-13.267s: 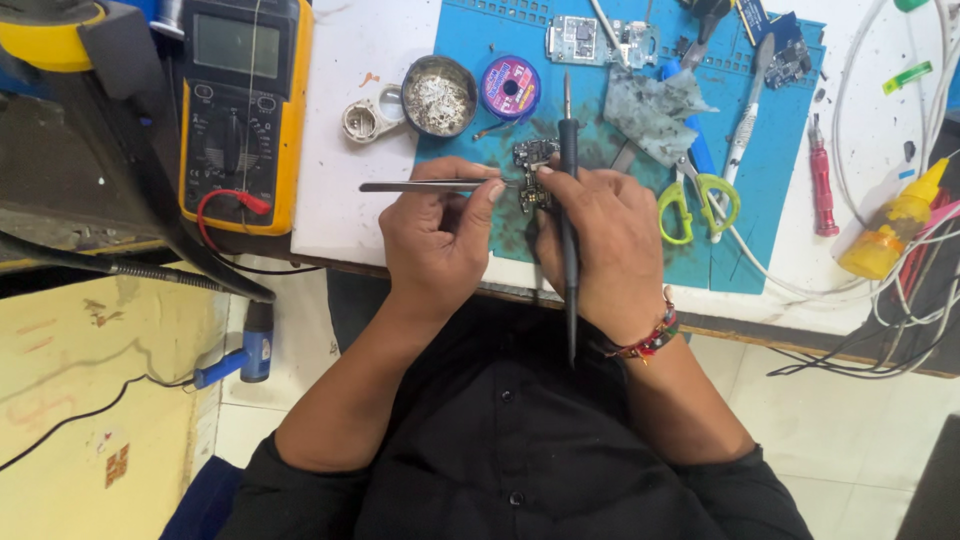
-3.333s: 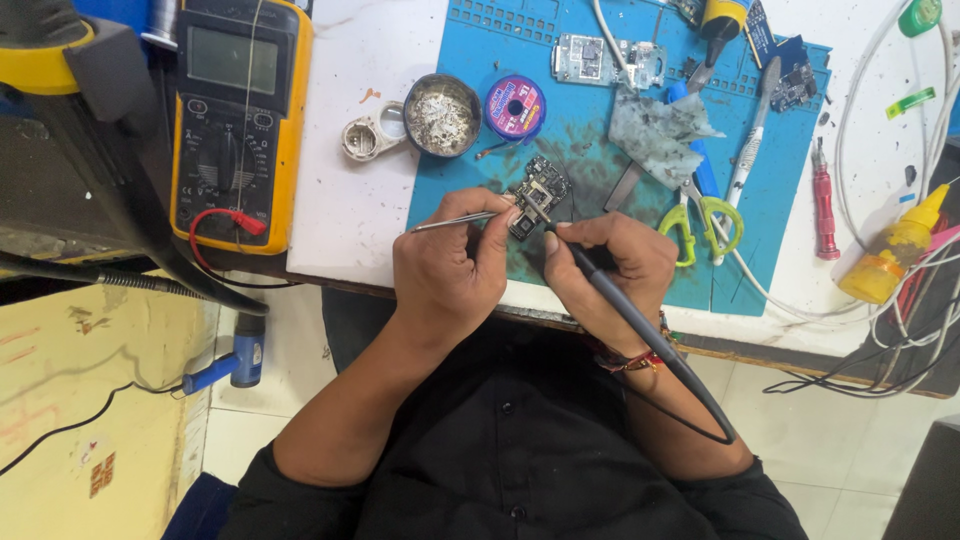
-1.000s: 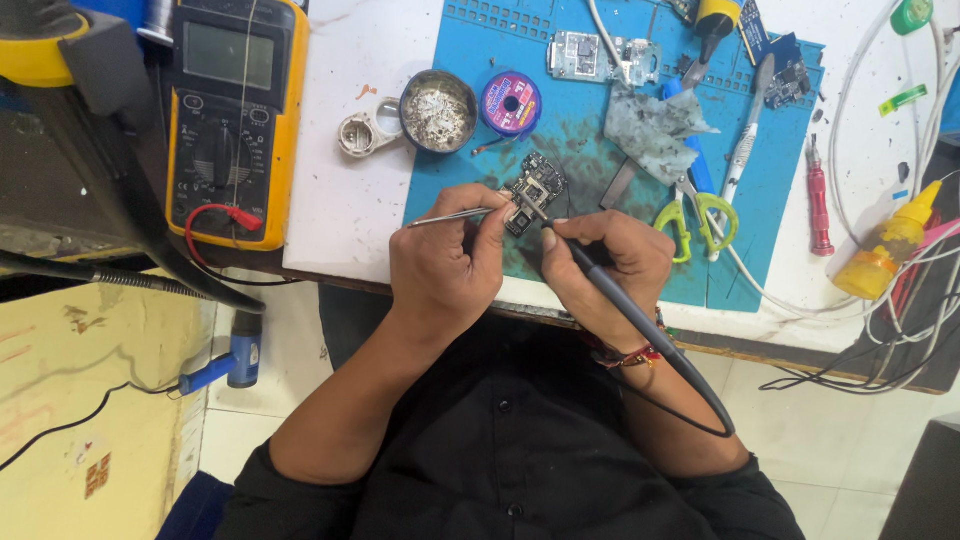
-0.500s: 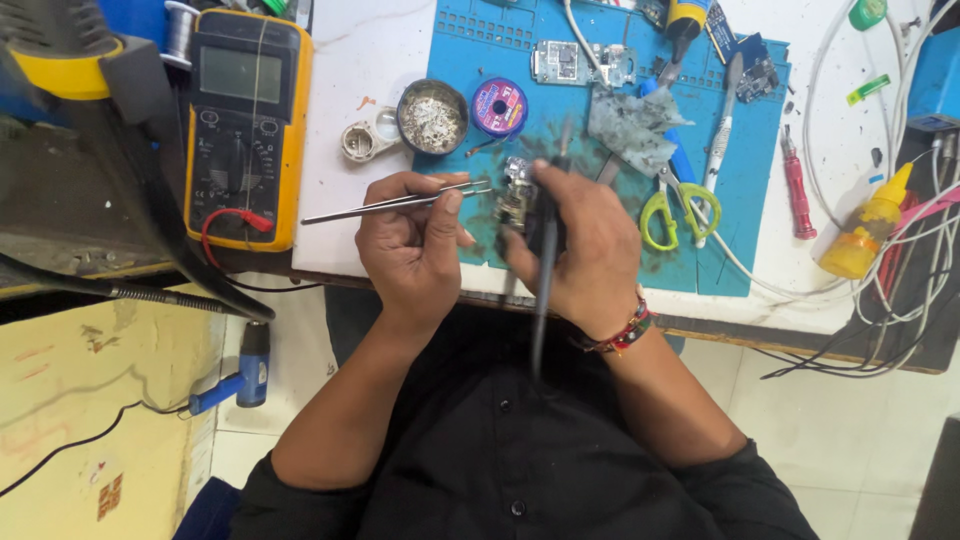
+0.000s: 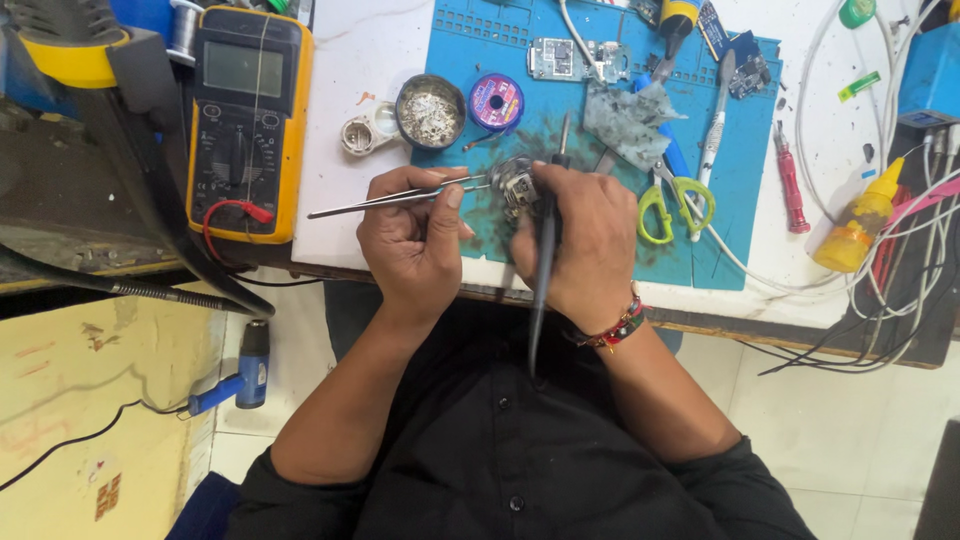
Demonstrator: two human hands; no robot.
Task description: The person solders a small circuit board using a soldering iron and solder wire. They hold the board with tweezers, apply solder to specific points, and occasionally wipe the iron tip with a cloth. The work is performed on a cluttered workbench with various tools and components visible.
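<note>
My left hand [image 5: 412, 243] grips metal tweezers [image 5: 385, 198] whose tips reach a small metal circuit part [image 5: 514, 181] on the blue work mat [image 5: 465, 45]. My right hand [image 5: 580, 238] holds that part with its fingers and also grips a black soldering iron [image 5: 545, 262], which lies across the hand with its tip pointing away from me over the mat. Both hands sit close together at the mat's near edge. The part is mostly hidden by my right fingers.
A yellow multimeter [image 5: 247, 118] lies to the left. A round tin of metal wool [image 5: 430, 108], a purple solder spool [image 5: 496, 101], a phone board [image 5: 566, 59], green-handled scissors [image 5: 672, 196], a red screwdriver [image 5: 790, 186] and a yellow glue bottle [image 5: 855, 226] surround the hands. Cables trail right.
The soldering iron has swung from pointing down-right with its tip at the part to lying across my right hand with the tip pointing away. The tweezers turned more level.
</note>
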